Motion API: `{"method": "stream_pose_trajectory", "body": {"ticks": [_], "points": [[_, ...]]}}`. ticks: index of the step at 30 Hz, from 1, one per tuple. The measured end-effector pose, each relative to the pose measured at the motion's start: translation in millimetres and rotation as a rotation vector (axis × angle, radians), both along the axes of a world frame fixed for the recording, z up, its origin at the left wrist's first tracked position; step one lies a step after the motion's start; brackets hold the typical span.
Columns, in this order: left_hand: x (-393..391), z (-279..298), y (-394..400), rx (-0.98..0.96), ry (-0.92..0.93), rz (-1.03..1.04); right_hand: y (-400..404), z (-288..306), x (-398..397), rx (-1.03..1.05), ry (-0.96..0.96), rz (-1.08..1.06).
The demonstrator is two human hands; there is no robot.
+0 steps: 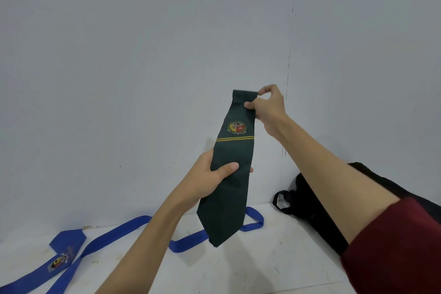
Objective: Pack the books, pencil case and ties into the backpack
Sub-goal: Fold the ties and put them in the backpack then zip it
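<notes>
Altogether two ties — green tie, blue tie.

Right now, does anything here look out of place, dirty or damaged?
Nothing looks damaged. The blue tie lies unfolded in loose loops across the white surface, which shows brownish stains near the tie's wide end. Both hands hold the green tie up. The black backpack leans against the wall.

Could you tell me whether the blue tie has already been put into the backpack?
No, the blue tie lies spread out on the white surface, left of the black backpack.
</notes>
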State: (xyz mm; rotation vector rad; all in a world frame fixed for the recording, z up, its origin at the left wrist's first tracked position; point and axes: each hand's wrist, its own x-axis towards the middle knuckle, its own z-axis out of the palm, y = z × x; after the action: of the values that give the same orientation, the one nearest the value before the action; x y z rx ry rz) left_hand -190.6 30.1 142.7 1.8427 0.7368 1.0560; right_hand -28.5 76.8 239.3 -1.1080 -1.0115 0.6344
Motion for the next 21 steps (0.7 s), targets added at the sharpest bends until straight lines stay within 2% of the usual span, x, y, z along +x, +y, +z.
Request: {"method": "stream_pose_trajectory", "body": {"ticks": [3,6,8,13,15,18,21], "points": [[-2.2,6.1,-6.0,-0.032,-0.052,-0.053,-0.1,-33.2,3.2,-0.121,-0.022,0.104],[-4.8,11.2,-1.2,-0.081,-0.076,-0.048,-5.4,-68.9,6.8,-0.277,-0.246,0.231],[-6.7,12.4,5.1,-0.14,-0.115,-0.021,-8.6,-87.9,10.0,-0.245,-0.346,0.271],[-6.5,12.5,13.4,-0.211,-0.133,-0.017,-19.5,-105.5,12.1,-0.088,-0.447,0.589],[-3.6,12.6,12.0,-0.218,-0.118,-0.013,-25.6,-99.4,7.3,-0.031,-0.392,0.551],[0.3,10.0,9.5,-0.227,-0.075,-0.06,-31.9,-84.8,-1.5,0.038,-0.306,0.323],[-1.2,5.2,7.8,-0.288,-0.09,-0.071,-32.4,-73.4,-2.5,0.064,-0.348,0.258]]}}
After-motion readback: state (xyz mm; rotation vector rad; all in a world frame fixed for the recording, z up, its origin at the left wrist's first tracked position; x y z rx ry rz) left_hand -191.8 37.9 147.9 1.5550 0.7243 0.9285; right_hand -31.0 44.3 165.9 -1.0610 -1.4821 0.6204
